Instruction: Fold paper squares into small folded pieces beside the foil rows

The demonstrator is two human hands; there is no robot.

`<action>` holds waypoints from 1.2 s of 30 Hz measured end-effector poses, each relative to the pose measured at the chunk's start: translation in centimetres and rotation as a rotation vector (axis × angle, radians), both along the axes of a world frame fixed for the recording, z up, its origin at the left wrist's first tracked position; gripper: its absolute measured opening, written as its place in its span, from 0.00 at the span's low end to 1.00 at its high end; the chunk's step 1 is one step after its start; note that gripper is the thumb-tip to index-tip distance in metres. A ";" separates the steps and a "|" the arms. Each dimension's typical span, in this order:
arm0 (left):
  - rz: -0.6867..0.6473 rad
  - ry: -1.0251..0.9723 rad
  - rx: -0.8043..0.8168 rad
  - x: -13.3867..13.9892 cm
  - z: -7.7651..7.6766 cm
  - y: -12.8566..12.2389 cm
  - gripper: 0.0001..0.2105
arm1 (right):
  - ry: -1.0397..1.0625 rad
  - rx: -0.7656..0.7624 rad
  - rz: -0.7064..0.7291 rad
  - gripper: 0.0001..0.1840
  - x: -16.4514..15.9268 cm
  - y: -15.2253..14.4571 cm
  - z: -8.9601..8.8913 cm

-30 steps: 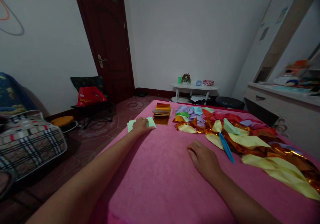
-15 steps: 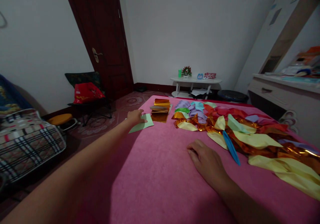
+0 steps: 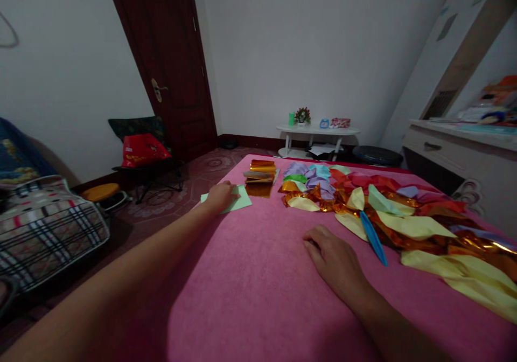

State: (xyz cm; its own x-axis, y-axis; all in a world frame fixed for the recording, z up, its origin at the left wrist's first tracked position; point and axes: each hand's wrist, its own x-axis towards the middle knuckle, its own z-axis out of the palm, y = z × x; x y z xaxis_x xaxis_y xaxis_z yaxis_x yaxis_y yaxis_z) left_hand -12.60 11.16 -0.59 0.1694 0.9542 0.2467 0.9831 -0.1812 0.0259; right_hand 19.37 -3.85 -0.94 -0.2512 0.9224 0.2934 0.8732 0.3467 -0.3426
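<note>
My left hand reaches far out to the table's left edge, its fingers closed on light green paper that sticks out on both sides of it. Just right of that paper lies a stack of gold foil paper. My right hand rests on the pink table cover, fingers curled together and nothing visible in them. To its right is a slim folded blue paper piece, beside a spread of twisted paper and foil pieces in yellow, gold, red, purple and green.
Beyond the table stands a low white table with small items on it. A red bag sits on a folding chair at the left, near an orange stool. A cabinet borders the right side.
The light green paper has shifted and turned a little under my left hand, and its left corner now shows beyond the wrist. My right hand has stayed in place.
</note>
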 end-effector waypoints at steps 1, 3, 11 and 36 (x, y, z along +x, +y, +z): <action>-0.010 -0.010 -0.001 -0.1 -0.2 -0.2 0.16 | -0.002 0.000 -0.001 0.10 0.0 0.0 0.0; -0.029 -0.034 0.006 -0.4 -0.5 -0.4 0.16 | -0.002 0.003 -0.005 0.10 0.0 -0.1 0.0; -0.127 -0.098 0.030 -0.3 -0.3 -2.0 0.19 | 0.005 0.017 0.007 0.09 0.1 0.0 -0.1; -0.208 -0.022 -0.050 2.1 1.7 -4.9 0.12 | 0.010 0.027 0.009 0.11 0.1 -0.1 -0.1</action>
State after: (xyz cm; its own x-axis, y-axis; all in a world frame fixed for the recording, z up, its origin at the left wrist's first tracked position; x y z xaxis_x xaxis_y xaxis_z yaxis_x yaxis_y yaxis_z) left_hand -10.51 6.31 1.09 0.3588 0.9106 0.2053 0.9239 -0.3778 0.0609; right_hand 19.49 -3.95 -1.07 -0.2565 0.9119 0.3204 0.8666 0.3638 -0.3416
